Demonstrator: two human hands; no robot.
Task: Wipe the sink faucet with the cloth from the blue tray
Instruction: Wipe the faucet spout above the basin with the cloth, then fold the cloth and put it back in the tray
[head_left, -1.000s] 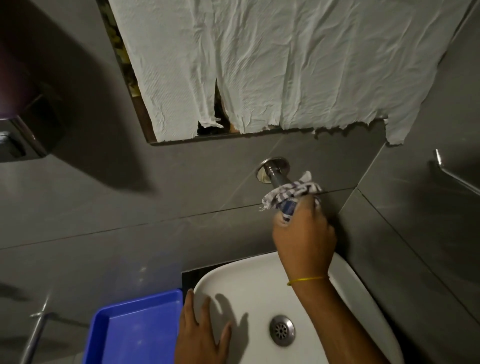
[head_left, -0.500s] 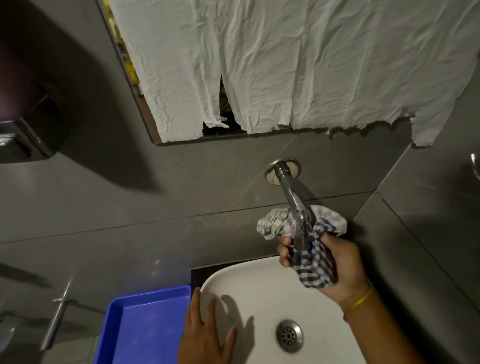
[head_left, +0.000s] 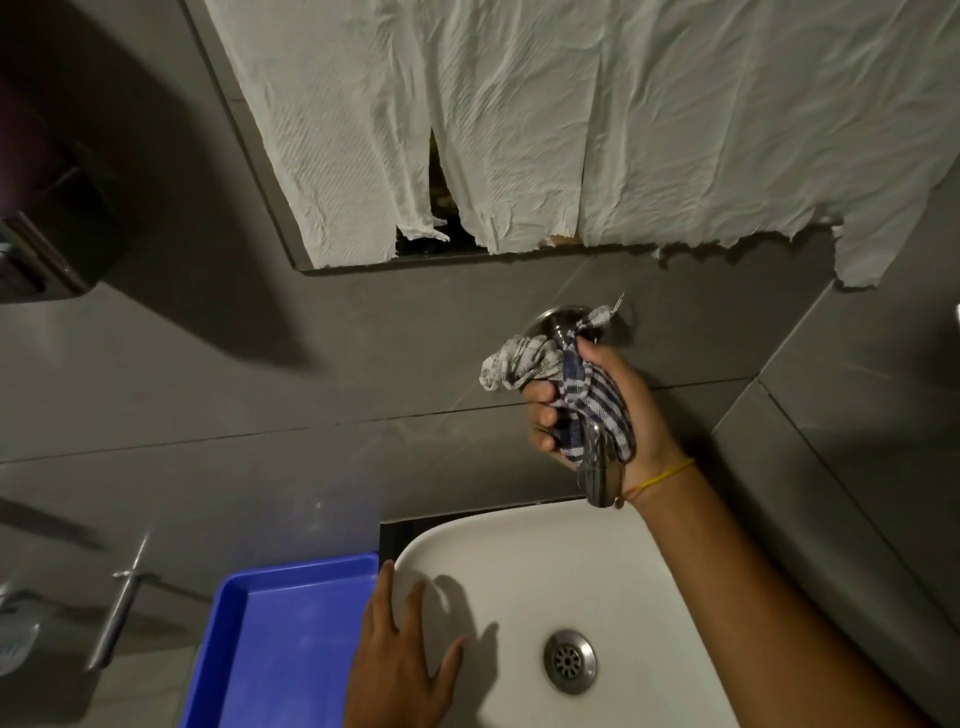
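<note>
Left hand (head_left: 400, 660) is lying flat on the near-left rim of the white oval ceramic sink (head_left: 524, 551), fingers spread and loose, gripping nothing; its wrist is getting cut off by the bottom edge. Round steel drain (head_left: 570, 661) is sitting in the basin just right of that hand. Blue rectangular plastic tray (head_left: 283, 644) is resting just beside the sink on the left, touching or nearly touching the rim, lower part running out of frame, nothing showing inside it. Right forearm is crossing over the basin from the lower right. Right hand (head_left: 597, 415), thin yellow band (head_left: 662, 475) at the wrist, is clenching the blue-and-white checked cloth (head_left: 550, 374) around the chrome wall-mounted faucet (head_left: 600, 478). Cloth and fingers are hiding most of the spout; only the bottom tip and a bit of the round wall flange (head_left: 553, 318) are showing. A loose bunch of cloth is sticking out left of the fist. Behind, grey wall tiles, then crumpled white paper sheets (head_left: 519, 130) are covering a framed mirror, torn at the lower edge, dark gap hard to make out. Left fixtures too dim to identify.
</note>
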